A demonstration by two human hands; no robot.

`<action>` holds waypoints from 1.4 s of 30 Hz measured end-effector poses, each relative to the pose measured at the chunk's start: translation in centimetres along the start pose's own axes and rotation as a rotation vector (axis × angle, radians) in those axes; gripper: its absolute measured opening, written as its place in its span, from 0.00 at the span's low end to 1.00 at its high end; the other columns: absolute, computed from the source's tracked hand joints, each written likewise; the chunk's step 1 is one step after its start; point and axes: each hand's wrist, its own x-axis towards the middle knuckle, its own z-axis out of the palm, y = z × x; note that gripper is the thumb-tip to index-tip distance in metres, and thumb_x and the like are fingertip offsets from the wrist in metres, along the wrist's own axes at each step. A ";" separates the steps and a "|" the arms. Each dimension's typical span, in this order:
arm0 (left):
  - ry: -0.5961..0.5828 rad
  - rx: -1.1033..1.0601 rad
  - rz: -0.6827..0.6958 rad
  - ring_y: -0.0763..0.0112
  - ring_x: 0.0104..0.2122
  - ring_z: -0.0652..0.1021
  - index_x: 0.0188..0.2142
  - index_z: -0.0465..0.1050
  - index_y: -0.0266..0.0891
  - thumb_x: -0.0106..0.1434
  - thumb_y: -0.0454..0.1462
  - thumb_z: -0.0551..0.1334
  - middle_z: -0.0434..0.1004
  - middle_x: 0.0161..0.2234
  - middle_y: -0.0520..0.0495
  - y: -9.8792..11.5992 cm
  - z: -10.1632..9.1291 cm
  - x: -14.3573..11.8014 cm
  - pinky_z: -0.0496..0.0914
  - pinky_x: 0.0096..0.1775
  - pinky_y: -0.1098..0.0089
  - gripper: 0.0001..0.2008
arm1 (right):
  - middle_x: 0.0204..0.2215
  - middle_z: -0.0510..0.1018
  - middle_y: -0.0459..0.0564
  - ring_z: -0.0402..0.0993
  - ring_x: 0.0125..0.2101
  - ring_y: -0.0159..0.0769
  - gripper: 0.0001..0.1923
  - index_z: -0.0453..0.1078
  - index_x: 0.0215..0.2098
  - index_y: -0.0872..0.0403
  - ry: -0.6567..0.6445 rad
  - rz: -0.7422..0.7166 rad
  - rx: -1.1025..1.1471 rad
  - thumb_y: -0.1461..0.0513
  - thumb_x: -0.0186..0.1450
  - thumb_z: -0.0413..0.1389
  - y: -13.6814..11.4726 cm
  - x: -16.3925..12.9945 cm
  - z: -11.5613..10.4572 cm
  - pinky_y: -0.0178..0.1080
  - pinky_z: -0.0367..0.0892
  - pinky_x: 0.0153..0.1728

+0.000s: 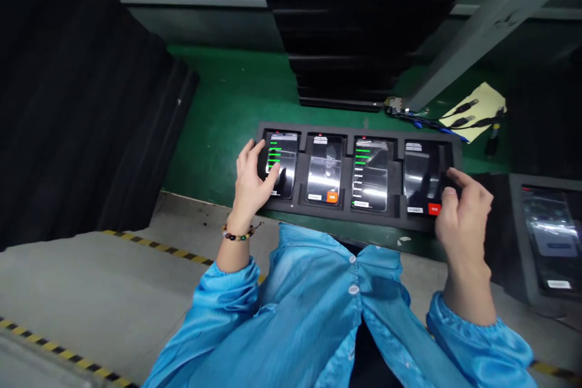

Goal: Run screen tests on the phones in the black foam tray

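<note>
Four phones seated side by side in a black tray (350, 218) on the green bench, all screens lit. Left hand (252, 179), fingers spread, thumb touching the leftmost phone (280, 163), green lines listed on it. Right hand (461, 215), fingers curled, fingertips at the rightmost phone (422, 177) by its red button. By the look of it partway through: two middle phones untouched, another phone (548, 239) waiting at right

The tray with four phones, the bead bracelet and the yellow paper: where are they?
Tray (348, 131): head view, bare far rim.
Bracelet (236, 235): head view, beads on the wrist.
Yellow paper (487, 100): head view, bare middle.
</note>
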 end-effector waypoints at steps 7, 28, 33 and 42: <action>-0.060 0.221 0.029 0.33 0.76 0.58 0.77 0.58 0.46 0.67 0.54 0.70 0.50 0.79 0.31 3.9 1.5 1.6 0.63 0.70 0.30 0.45 | 0.62 0.79 0.60 0.63 0.72 0.59 0.26 0.69 0.69 0.51 -0.046 -0.023 -0.050 0.54 0.78 0.47 0.5 0.8 0.9 0.70 0.59 0.70; -0.002 0.171 0.014 0.33 0.75 0.59 0.75 0.63 0.48 0.68 0.54 0.70 0.53 0.78 0.32 4.4 1.9 2.0 0.62 0.71 0.31 0.41 | 0.66 0.79 0.54 0.65 0.71 0.55 0.22 0.70 0.68 0.50 -0.151 -0.355 0.034 0.58 0.80 0.47 -4.1 0.2 1.9 0.61 0.59 0.69; -0.031 0.234 -0.049 0.24 0.74 0.58 0.75 0.63 0.49 0.65 0.56 0.72 0.50 0.79 0.29 4.8 2.7 3.6 0.62 0.65 0.21 0.44 | 0.61 0.80 0.62 0.63 0.71 0.63 0.25 0.73 0.66 0.53 -0.005 -0.051 -0.028 0.53 0.80 0.45 -1.1 2.2 1.1 0.71 0.57 0.68; -0.039 0.253 -0.108 0.22 0.75 0.59 0.76 0.61 0.42 0.62 0.48 0.75 0.49 0.78 0.23 4.7 2.6 4.5 0.64 0.68 0.26 0.48 | 0.61 0.81 0.58 0.65 0.67 0.57 0.24 0.74 0.64 0.51 -0.021 -0.031 0.036 0.51 0.79 0.47 0.9 3.0 1.8 0.66 0.61 0.68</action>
